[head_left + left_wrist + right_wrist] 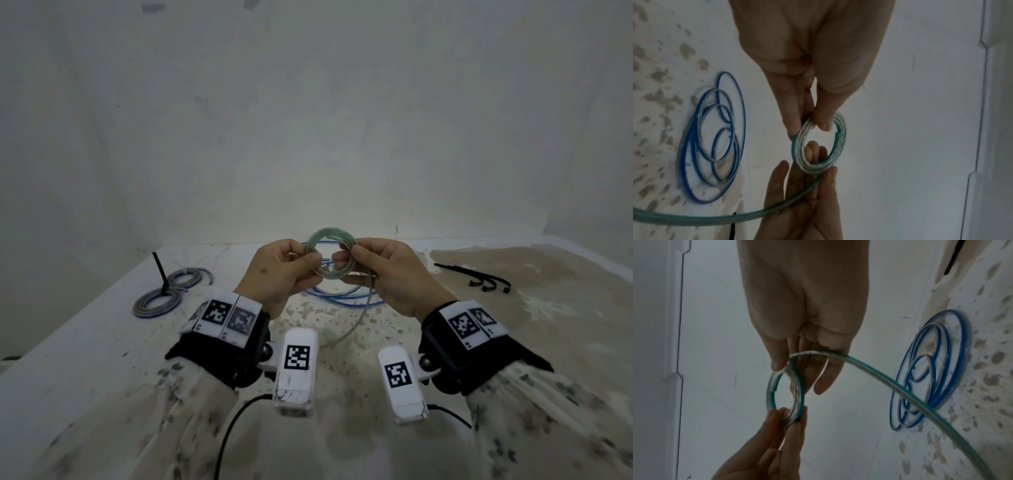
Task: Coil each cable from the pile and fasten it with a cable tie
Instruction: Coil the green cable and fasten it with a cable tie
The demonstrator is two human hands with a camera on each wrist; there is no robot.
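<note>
Head view: stained white table (102, 342), pale wall (308, 120); both hands pinch green cable coil (330, 255).

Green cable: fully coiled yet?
No: a loose tail still runs from the green cable coil past the right hand toward the table.

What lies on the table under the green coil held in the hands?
Under the green coil, a loose blue cable lies on the table, with the green tail hanging towards it. Both hands, left hand and right hand, hide parts of it.
</note>
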